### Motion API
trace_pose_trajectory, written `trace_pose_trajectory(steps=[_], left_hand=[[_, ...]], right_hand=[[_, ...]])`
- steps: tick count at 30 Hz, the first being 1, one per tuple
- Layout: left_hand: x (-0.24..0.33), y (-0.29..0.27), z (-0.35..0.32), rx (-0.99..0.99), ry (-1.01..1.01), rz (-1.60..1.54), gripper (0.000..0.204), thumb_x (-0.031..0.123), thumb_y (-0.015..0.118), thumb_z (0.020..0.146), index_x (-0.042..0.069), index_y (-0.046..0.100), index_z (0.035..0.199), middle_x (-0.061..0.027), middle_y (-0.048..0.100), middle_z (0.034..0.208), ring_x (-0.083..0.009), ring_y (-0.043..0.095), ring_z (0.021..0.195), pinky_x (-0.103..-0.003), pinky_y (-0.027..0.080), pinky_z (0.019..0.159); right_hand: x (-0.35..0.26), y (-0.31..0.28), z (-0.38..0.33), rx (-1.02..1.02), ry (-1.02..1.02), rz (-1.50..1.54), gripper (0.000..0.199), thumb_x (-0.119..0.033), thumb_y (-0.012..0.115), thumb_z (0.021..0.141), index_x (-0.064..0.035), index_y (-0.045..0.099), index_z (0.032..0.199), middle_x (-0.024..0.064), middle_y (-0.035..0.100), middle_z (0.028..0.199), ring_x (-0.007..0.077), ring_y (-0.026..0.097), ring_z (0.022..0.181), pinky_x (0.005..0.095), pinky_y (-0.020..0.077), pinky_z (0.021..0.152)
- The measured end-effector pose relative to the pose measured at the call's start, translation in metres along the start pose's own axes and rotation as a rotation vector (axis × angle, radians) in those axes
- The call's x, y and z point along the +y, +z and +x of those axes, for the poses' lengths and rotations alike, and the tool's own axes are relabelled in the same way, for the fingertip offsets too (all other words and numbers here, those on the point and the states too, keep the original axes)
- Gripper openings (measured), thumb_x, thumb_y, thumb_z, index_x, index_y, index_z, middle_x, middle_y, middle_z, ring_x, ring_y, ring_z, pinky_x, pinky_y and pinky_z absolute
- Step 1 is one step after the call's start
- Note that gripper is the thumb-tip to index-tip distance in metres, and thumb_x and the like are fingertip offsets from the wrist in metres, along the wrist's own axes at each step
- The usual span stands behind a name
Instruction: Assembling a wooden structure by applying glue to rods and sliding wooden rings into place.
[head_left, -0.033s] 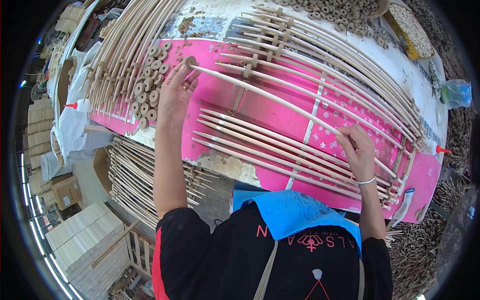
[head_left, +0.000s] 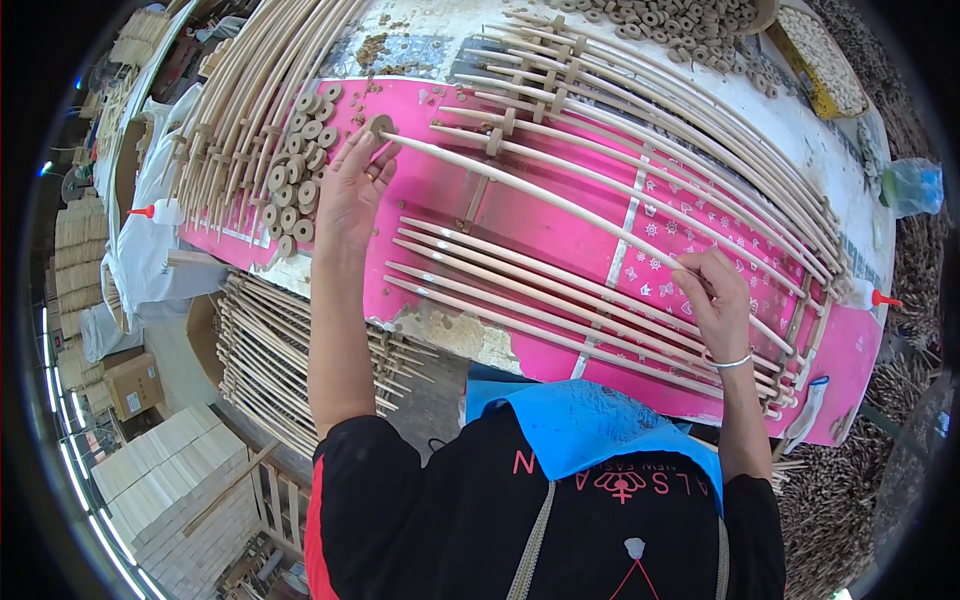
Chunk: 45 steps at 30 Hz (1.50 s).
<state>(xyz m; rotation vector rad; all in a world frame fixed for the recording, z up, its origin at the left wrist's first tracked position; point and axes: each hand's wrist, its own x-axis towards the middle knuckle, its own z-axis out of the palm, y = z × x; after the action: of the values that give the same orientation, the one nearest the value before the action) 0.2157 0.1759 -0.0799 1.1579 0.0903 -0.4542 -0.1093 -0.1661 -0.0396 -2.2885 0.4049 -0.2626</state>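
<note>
A round wooden ring (head_left: pixel 379 124) is pinched between the fingers of my left hand (head_left: pixel 355 190), at the pointed left end of a long wooden stick (head_left: pixel 530 192). Whether the tip has entered the ring's hole cannot be made out. Farther along its right part, the closed fingers of my right hand (head_left: pixel 714 290) grip the same stick. Below it, several bare sticks (head_left: pixel 500 266) lie side by side across the pink sheet (head_left: pixel 540 215). Behind it are sticks with wooden rings (head_left: pixel 509 121) on them.
Loose wooden rings (head_left: pixel 290 195) are heaped left of my left hand, beside a bundle of ringed sticks (head_left: pixel 250 90). Red-tipped white bottles stand at the right (head_left: pixel 862 294) and left (head_left: pixel 165 211). A yellow tray (head_left: pixel 822 100) holds small pale pieces at the far right.
</note>
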Motion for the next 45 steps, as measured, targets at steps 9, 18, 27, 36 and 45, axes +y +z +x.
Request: trace_pose_trajectory(steps=[9, 18, 27, 36, 45], left_hand=[[-0.009, -0.007, -0.008, -0.045, -0.066, -0.185, 0.031, 0.020, 0.069, 0.104, 0.004, 0.066, 0.131, -0.0073, 0.071, 0.118, -0.0211, 0.068, 0.111, -0.033, 0.056, 0.094], [-0.013, -0.008, -0.012, -0.066, -0.046, -0.099, 0.039, 0.019, 0.069, 0.104, 0.000, 0.061, 0.137, -0.0097, 0.069, 0.124, -0.0210, 0.067, 0.114, -0.032, 0.058, 0.094], [-0.023, 0.036, -0.027, -0.031, 0.016, 0.083, 0.051, 0.015, 0.070, 0.102, 0.004, 0.053, 0.149, -0.0089, 0.071, 0.122, -0.0164, 0.070, 0.105, -0.028, 0.057, 0.090], [-0.033, 0.056, -0.040, -0.018, 0.017, 0.139, 0.066, 0.013, 0.074, 0.100, 0.004, 0.040, 0.155, -0.0088, 0.071, 0.122, -0.0148, 0.071, 0.101, -0.025, 0.055, 0.082], [-0.038, 0.027, -0.036, -0.076, 0.094, 0.263, 0.064, 0.016, 0.068, 0.104, 0.004, 0.037, 0.159, -0.0092, 0.067, 0.139, -0.0175, 0.068, 0.119, -0.033, 0.051, 0.098]], right_hand=[[0.009, -0.001, -0.001, 0.005, 0.002, 0.044, 0.011, -0.007, 0.075, 0.095, 0.0014, 0.072, 0.102, 0.0044, 0.056, 0.080, 0.0130, 0.053, 0.070, 0.0296, 0.0409, 0.063], [0.014, -0.009, 0.003, -0.019, 0.018, 0.015, 0.014, -0.009, 0.076, 0.095, 0.0016, 0.074, 0.103, 0.0071, 0.063, 0.083, 0.0157, 0.062, 0.073, 0.0299, 0.0490, 0.066], [-0.004, 0.001, 0.007, 0.172, -0.158, -0.144, 0.015, -0.005, 0.082, 0.085, -0.0017, 0.073, 0.097, 0.0095, 0.067, 0.087, 0.0246, 0.065, 0.078, 0.0355, 0.0506, 0.069], [0.001, -0.005, 0.008, 0.149, -0.144, -0.179, 0.010, -0.009, 0.077, 0.091, -0.0018, 0.072, 0.096, 0.0101, 0.069, 0.087, 0.0268, 0.067, 0.080, 0.0386, 0.0511, 0.071], [0.023, 0.011, 0.019, 0.146, -0.152, -0.128, 0.014, -0.021, 0.073, 0.096, -0.0073, 0.071, 0.100, 0.0086, 0.071, 0.094, 0.0284, 0.069, 0.087, 0.0386, 0.0548, 0.075]])
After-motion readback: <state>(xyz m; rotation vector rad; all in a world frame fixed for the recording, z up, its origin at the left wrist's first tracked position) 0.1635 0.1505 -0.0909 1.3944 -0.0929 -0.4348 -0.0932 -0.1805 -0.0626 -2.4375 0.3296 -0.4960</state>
